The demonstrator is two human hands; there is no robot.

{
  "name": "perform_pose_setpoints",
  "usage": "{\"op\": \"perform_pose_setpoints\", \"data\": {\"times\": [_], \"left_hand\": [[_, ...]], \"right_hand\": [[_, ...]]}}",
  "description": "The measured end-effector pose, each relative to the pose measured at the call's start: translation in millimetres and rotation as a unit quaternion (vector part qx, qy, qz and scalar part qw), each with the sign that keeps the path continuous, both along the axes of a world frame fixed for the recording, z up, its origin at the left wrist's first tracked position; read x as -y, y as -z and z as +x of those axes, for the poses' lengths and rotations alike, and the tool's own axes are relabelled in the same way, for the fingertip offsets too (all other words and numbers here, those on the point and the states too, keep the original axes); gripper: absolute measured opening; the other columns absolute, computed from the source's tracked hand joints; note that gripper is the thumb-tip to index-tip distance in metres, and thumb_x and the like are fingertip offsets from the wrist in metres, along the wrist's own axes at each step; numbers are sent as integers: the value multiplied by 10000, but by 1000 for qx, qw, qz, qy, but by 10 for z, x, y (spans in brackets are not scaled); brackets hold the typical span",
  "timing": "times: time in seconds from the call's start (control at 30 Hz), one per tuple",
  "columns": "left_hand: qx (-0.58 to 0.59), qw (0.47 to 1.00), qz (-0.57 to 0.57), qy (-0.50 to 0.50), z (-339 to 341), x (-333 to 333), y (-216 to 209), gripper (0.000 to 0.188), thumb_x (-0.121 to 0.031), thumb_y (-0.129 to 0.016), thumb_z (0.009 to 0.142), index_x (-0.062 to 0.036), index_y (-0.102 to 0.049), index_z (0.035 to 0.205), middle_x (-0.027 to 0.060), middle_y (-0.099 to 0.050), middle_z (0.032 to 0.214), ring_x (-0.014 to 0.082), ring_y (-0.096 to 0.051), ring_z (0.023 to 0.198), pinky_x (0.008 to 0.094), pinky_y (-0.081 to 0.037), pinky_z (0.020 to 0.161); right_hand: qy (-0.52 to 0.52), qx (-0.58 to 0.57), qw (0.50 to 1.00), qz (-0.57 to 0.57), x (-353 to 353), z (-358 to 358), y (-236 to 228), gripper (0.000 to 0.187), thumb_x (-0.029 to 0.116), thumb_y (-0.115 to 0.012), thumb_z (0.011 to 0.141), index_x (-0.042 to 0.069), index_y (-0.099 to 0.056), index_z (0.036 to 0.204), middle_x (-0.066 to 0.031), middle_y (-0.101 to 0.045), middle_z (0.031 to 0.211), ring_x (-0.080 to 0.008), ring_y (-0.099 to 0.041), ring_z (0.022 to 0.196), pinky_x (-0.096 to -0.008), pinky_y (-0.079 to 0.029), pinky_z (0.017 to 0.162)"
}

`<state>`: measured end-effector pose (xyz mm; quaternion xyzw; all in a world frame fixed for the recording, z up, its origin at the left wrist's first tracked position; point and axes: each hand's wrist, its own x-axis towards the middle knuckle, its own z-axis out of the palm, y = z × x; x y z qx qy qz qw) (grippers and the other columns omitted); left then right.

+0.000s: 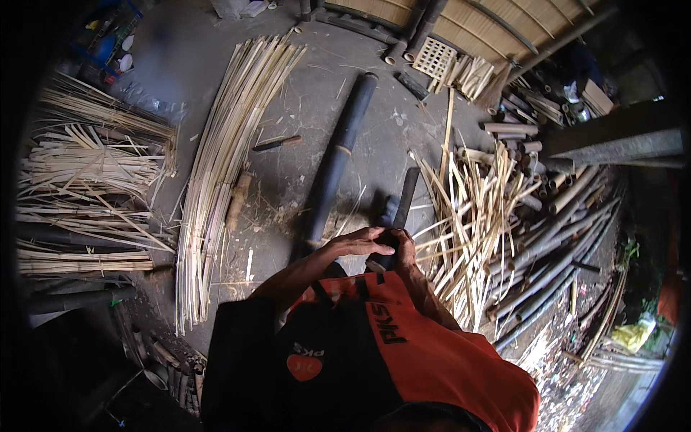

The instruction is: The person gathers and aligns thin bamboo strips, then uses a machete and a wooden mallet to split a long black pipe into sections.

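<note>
Both my hands are close together in front of my body, at the lower middle of the view. My right hand (405, 248) is closed around the lower end of a long, dark, flat blade (408, 196), which looks like a machete and points away from me. Just beside it, my left hand (363, 243) has its fingers curled over a short dark piece (380, 260), perhaps bamboo; its exact shape is partly hidden. Ahead on the floor lies a thick dark bamboo pole (345, 144). A small knife (277, 143) with a wooden handle rests left of the pole.
Long split bamboo strips (230, 165) lie bundled to the left, with more strip bundles (93, 165) beyond. Loose strips (468, 237) pile up at the right, against many bamboo poles (554, 245). A short bamboo piece (239, 201) and a woven lattice (434, 57) are on the floor.
</note>
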<state>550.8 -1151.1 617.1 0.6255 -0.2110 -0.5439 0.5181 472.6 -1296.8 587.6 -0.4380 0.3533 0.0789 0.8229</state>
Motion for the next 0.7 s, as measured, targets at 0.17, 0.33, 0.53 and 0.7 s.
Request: {"op": "perform_pose_setpoints", "data": {"times": [0.17, 0.33, 0.53, 0.7], "left_hand": [[147, 957, 152, -197, 968, 215, 1166, 734, -384, -737, 667, 30, -433, 1192, 162, -613, 946, 216, -594, 855, 316, -464, 765], [154, 844, 365, -362, 1334, 202, 2499, 786, -352, -793, 548, -20, -447, 1171, 162, -580, 971, 281, -571, 907, 384, -451, 788], [121, 791, 483, -354, 2502, 568, 4024, 961, -322, -763, 545, -70, -253, 1320, 223, -346, 1291, 377, -320, 1210, 488, -297, 974], [165, 767, 529, -322, 3597, 734, 5113, 1113, -342, -782, 505, -79, -138, 1372, 221, -294, 1337, 378, -280, 1242, 480, -292, 987]], "right_hand": [[-76, -156, 982, -79, 722, 1209, 1136, 265, 287, -611, 725, 44, -586, 826, -65, -572, 712, -179, -567, 696, -304, -469, 635], [-274, -148, 929, -201, 1512, 2123, 1785, 341, 280, -688, 699, 36, -593, 918, -45, -603, 815, -141, -553, 742, -267, -441, 688], [-198, -142, 938, -247, 2240, 2659, 2173, 322, 174, -692, 695, 14, -541, 930, -72, -592, 794, -129, -548, 694, -261, -451, 639], [-165, -162, 947, -222, 2374, 3188, 2168, 268, 138, -635, 723, 24, -512, 932, -80, -569, 703, -170, -570, 565, -297, -494, 528]]}}
